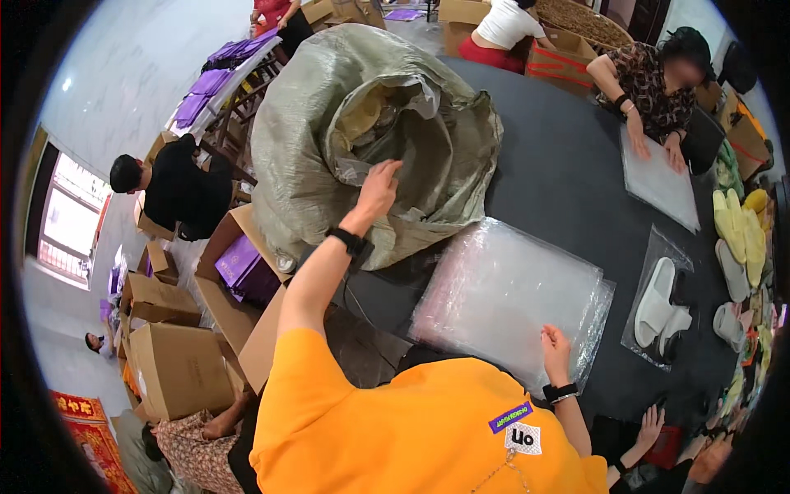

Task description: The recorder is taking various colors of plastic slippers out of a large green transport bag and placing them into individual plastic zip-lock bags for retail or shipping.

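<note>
My left hand (379, 191) reaches over the mouth of a large woven plastic sack (304, 123), its fingers loosely stretched and nothing visible in them. Crumpled clear plastic (354, 171) lies inside the sack's rim, close to the fingers. A stack of clear plastic bags (514, 284) rests on the dark table in front of me. Over its near right part is my right hand (556, 350), fingers slightly bent and apart, touching or just above the top bag. Both wrists wear dark bands.
White slippers (658, 309) lie on a clear bag on the dark table (551, 148). Across it, a co-worker's hands (650, 151) press on another bag stack (662, 185). Yellow slippers (741, 230) line the right side. An open carton (234, 288) holds purple packages. Other people work around.
</note>
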The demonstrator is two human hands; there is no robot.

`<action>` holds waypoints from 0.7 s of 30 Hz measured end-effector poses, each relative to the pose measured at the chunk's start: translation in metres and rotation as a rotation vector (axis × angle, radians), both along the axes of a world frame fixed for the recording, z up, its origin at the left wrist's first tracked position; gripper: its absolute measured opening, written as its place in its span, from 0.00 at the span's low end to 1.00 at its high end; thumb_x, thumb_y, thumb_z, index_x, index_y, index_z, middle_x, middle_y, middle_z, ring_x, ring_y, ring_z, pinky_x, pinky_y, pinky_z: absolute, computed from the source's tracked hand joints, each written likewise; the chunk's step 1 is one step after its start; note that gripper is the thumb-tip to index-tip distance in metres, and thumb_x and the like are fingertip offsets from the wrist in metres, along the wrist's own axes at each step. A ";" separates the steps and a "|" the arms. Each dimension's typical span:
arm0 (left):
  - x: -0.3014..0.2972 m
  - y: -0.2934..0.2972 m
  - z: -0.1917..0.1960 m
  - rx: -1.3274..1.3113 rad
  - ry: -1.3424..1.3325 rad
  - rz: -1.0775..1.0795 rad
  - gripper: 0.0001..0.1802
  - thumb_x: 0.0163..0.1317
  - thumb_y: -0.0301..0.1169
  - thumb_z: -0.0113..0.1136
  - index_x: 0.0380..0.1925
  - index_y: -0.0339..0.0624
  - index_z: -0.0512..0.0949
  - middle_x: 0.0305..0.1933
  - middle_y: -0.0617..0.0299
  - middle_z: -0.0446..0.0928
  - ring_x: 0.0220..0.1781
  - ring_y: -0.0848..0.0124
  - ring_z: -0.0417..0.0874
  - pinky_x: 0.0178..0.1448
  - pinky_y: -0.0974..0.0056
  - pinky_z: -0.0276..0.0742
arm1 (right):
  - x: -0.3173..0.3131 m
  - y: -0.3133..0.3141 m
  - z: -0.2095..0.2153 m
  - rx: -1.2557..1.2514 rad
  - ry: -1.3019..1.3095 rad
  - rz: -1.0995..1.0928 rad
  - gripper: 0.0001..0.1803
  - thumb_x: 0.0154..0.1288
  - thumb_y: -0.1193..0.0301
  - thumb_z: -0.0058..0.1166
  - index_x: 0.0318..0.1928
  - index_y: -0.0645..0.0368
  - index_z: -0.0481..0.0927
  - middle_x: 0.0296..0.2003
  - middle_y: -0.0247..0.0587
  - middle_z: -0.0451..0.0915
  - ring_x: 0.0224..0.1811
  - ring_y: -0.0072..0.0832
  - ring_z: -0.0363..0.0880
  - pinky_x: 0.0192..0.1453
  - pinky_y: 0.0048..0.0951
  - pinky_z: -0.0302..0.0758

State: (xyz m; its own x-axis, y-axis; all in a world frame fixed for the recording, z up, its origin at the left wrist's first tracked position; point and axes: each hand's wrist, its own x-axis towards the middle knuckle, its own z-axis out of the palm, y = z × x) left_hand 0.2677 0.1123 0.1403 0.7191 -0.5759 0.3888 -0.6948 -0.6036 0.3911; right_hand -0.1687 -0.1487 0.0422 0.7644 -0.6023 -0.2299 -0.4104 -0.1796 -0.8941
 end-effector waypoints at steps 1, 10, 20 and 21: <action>0.014 0.000 -0.003 0.123 -0.086 0.002 0.19 0.60 0.29 0.49 0.52 0.46 0.69 0.56 0.52 0.67 0.57 0.50 0.67 0.56 0.51 0.66 | 0.002 0.002 0.000 -0.001 -0.009 0.014 0.12 0.62 0.74 0.47 0.45 0.65 0.75 0.36 0.39 0.79 0.37 0.21 0.76 0.42 0.22 0.71; 0.070 0.070 -0.010 0.958 -0.013 0.372 0.13 0.54 0.34 0.50 0.29 0.42 0.83 0.35 0.54 0.81 0.38 0.59 0.83 0.36 0.56 0.76 | 0.004 0.023 -0.013 0.079 0.023 0.048 0.12 0.62 0.74 0.47 0.45 0.64 0.76 0.37 0.40 0.80 0.37 0.23 0.77 0.42 0.23 0.72; 0.101 0.136 -0.013 0.705 -0.332 0.562 0.07 0.53 0.27 0.54 0.31 0.41 0.79 0.31 0.51 0.80 0.34 0.58 0.82 0.31 0.55 0.76 | 0.023 0.019 -0.018 0.163 0.093 0.087 0.13 0.61 0.74 0.48 0.46 0.63 0.76 0.34 0.36 0.77 0.35 0.21 0.73 0.41 0.22 0.70; 0.084 0.098 0.013 0.806 -0.244 0.518 0.13 0.58 0.28 0.47 0.42 0.43 0.76 0.40 0.48 0.78 0.40 0.57 0.81 0.38 0.54 0.75 | 0.017 0.017 -0.017 0.157 0.118 0.044 0.13 0.61 0.74 0.48 0.46 0.63 0.76 0.33 0.35 0.77 0.34 0.21 0.73 0.41 0.22 0.70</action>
State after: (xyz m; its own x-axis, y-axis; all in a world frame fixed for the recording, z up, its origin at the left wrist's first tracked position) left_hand 0.3516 0.2103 0.1537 0.9093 -0.3705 0.1898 -0.2768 -0.8787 -0.3889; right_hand -0.1516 -0.1319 0.0254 0.7512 -0.5186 -0.4083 -0.5092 -0.0617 -0.8584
